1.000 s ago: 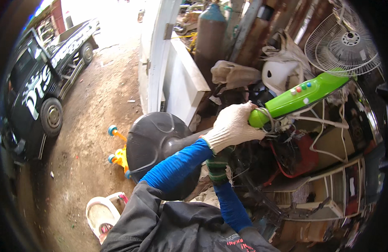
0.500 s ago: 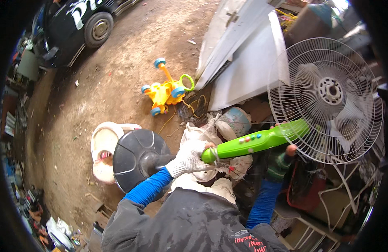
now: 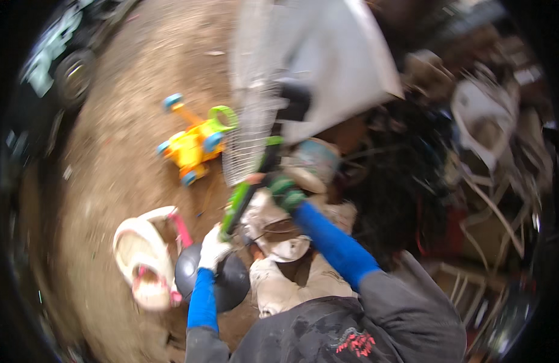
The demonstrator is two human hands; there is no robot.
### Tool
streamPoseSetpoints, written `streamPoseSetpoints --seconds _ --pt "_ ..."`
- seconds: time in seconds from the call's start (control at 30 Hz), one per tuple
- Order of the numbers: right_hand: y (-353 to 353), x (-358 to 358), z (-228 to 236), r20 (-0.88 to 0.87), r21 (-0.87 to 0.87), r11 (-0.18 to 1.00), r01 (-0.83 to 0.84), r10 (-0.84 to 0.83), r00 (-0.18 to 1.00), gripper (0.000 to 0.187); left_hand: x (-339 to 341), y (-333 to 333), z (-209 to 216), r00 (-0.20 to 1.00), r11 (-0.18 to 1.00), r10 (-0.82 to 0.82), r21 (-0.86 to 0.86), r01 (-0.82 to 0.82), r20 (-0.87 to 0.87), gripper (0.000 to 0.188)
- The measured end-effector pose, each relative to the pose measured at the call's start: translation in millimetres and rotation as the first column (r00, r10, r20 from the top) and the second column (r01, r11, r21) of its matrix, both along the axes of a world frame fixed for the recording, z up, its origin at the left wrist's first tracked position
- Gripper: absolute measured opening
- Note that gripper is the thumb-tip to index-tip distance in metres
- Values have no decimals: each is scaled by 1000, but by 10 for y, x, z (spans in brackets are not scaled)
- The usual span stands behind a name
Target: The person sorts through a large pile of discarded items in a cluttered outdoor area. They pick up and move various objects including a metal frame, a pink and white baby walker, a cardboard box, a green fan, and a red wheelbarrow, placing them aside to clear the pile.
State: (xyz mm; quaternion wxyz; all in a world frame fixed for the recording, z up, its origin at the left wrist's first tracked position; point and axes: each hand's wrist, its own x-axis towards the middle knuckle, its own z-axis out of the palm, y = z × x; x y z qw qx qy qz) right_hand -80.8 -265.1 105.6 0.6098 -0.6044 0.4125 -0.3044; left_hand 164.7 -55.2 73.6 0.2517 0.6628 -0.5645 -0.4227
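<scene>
A stand fan with a green and black post [image 3: 236, 204] is in both my hands, tilted with its head away from me. Its white wire grille [image 3: 244, 145] shows nearly edge-on, and its round black base [image 3: 236, 281] is down near my feet. My left hand [image 3: 215, 248], in a white glove, is closed round the lower end of the post, just above the base. Higher up, my right hand [image 3: 285, 190], in a dark green glove with bare fingertips, grips the post below the fan head. Motion blurs the picture.
A yellow and blue wheeled toy [image 3: 192, 147] lies on the dirt floor beside the grille. A cream and pink child's seat [image 3: 134, 245] sits left of the base. Behind stands a white panel [image 3: 346, 66]. Scrap crowds the right, including a white plastic frame [image 3: 485, 124]. A dark vehicle [image 3: 34, 115] is far left.
The fan has swung from the right to the far middle, its grille turning from face-on to edge-on. My right hand has come left with it; the left stays at the post's lower end.
</scene>
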Motion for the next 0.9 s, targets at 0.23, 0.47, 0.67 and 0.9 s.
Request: streamPoseSetpoints --seconds 0.23,0.47,0.67,0.9 --pt "168 927 -1426 -335 404 745 530 -419 844 61 194 165 -2058 942 892 287 407 -197 -172 35" --pt "121 1030 -2504 -644 367 662 653 -326 692 52 245 445 -2885 918 809 377 526 -261 -125 31" --pt "-218 935 -3018 -719 431 592 681 -230 656 75 93 277 -2987 861 798 436 554 -237 -260 28" --pt "-34 319 -3156 -350 473 661 582 -465 813 71 69 -43 -2909 940 832 327 500 -240 -94 58"
